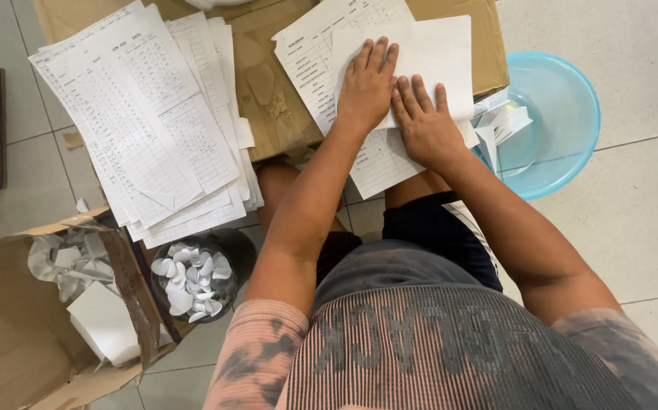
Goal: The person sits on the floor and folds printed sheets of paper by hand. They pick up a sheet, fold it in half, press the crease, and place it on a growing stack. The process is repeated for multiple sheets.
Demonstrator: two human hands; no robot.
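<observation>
A dark round container of folded white paper pieces [192, 279] is seen at seven o'clock, while a blank white sheet [420, 57] at twelve o'clock is pressed flat onto printed forms [310, 53] on a cardboard box [268, 99] by the left hand [367, 83] and right hand [425, 125], fingers extended, nothing gripped.

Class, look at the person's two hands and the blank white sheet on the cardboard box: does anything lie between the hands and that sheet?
Nothing visible does. The left hand and right hand both press flat, palms down, directly on the blank white sheet, which lies over printed forms on the cardboard box.
</observation>
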